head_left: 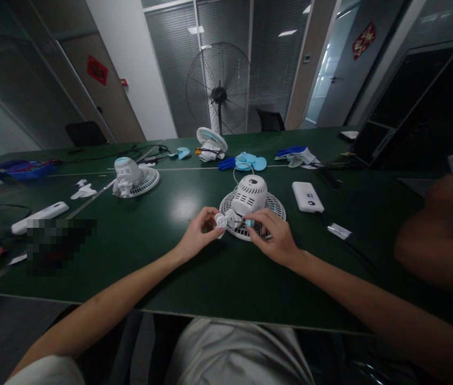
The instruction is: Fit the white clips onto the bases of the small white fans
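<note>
A white fan [250,193] lies face down on its round grille, its vented motor housing upward, in front of me. At its near left side my left hand [202,229] pinches a small white round part [221,220] between thumb and fingers. My right hand [273,235] is closed on a small light-blue piece with a thin shaft [249,222], over the near edge of the grille. The shaft points left toward a white joint [233,219] of the fan. Whether its tip touches the joint, I cannot tell.
Another white fan [130,177] lies to the left; a third [212,144] stands at the back. Light-blue fan blades [250,161] lie behind my fan. A white power bank [307,197] is to the right, near a person's arm [430,251]. A long white device [40,217] lies left.
</note>
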`<action>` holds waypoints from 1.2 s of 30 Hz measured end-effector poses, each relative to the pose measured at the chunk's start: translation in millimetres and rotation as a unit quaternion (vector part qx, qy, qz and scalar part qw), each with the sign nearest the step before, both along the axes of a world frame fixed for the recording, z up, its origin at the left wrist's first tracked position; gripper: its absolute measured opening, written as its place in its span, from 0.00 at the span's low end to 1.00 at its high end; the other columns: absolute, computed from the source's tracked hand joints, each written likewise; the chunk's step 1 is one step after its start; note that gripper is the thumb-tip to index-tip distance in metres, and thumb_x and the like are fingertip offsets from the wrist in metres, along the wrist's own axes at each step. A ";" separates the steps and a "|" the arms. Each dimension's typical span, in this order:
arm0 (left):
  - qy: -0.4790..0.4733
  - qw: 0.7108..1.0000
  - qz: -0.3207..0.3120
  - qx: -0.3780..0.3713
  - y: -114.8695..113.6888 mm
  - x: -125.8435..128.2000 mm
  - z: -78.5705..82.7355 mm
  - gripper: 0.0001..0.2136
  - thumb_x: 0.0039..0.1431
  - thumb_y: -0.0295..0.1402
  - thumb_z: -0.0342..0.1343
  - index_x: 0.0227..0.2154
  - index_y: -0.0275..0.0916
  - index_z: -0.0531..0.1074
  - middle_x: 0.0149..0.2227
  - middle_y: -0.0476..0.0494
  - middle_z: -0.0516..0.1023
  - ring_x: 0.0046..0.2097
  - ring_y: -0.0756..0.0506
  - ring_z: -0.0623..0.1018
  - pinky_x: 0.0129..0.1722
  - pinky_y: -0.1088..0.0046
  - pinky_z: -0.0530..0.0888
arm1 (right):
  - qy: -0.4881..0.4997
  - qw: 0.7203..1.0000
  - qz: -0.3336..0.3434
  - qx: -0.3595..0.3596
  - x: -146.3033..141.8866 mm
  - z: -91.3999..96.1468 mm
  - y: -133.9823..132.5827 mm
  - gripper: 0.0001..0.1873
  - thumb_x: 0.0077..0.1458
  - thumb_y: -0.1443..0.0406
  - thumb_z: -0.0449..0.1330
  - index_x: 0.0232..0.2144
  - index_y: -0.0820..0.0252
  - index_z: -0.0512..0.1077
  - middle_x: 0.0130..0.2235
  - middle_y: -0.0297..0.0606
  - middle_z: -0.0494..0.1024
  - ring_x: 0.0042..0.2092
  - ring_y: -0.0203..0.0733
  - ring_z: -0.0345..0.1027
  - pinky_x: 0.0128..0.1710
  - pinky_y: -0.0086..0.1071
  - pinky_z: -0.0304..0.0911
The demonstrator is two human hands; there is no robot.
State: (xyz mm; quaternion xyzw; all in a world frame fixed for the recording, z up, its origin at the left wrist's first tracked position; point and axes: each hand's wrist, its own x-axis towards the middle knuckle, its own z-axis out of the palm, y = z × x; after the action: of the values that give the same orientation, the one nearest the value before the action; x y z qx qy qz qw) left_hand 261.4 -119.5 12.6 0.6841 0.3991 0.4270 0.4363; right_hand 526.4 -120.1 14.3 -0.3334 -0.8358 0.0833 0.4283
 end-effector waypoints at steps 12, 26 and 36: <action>0.140 0.985 0.053 0.081 -19.2 7.0 18.9 0.15 0.64 0.40 0.59 0.51 0.42 0.72 0.37 0.48 0.79 0.34 0.46 0.76 0.30 0.74 0.65 | -0.019 1.000 -0.010 -0.001 -3.5 -2.2 -0.2 0.14 0.67 0.62 0.57 0.54 0.54 0.72 0.49 0.43 0.76 0.44 0.46 0.74 0.38 0.38 0.72; 0.209 0.974 0.052 0.070 -18.5 1.7 31.1 0.13 0.62 0.39 0.59 0.47 0.41 0.76 0.33 0.49 0.80 0.28 0.48 0.74 0.28 0.75 0.67 | -0.019 0.999 -0.038 -0.012 -4.2 -3.9 -0.4 0.14 0.68 0.61 0.56 0.54 0.55 0.71 0.50 0.43 0.74 0.41 0.43 0.73 0.36 0.36 0.71; 0.172 0.982 0.042 0.060 -13.7 11.4 9.0 0.20 0.69 0.46 0.54 0.58 0.41 0.70 0.38 0.46 0.80 0.34 0.45 0.77 0.34 0.71 0.71 | -0.047 0.999 -0.019 0.018 -7.4 -5.7 -1.3 0.15 0.69 0.61 0.56 0.55 0.54 0.71 0.50 0.43 0.75 0.44 0.45 0.74 0.37 0.36 0.72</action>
State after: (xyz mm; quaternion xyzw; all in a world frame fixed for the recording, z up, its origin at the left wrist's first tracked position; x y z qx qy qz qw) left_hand 272.8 -133.2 21.6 0.7550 0.4703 0.3438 0.3010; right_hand 519.0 -121.4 8.6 -0.3448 -0.8498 0.0447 0.3961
